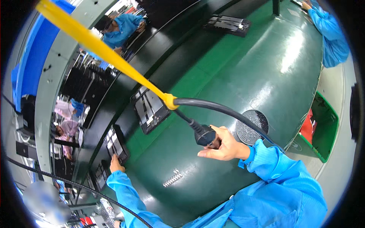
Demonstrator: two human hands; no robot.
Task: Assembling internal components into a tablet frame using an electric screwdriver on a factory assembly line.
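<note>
Over on the left, beyond the dark belt (182,57), co-workers in pink (69,127) and blue (127,28) sit at their own stations, and a braided black cable (72,179) sweeps across the near left corner. Next comes the left hand (116,164), blue sleeve behind it, fingertips right at the near edge of a flat opened device (116,142), dark-framed with pale panels. Whether those fingers pinch or merely rest, I can't tell from here. To its right and farther off sits a second opened device (150,110), silver panels showing, while a third (228,25) lies well away at the far side.

Now the middle: a yellow strap (110,57) slants down to a black cord (213,104), and below hangs the black hand tool (207,136). The right hand (225,146) has it, thumb on the near side, fingers curled round behind, closed about the body. Nearer, a little white strip of parts (173,178) lies on the green table (205,186). Right of the hand, a round grey perforated dish (245,127) holds small dark bits. Farther right, a green bin (330,131) contains something red (307,127); a pale mark on its side is too faint to read. At the far right, another blue-sleeved co-worker (330,38) leans in.
</note>
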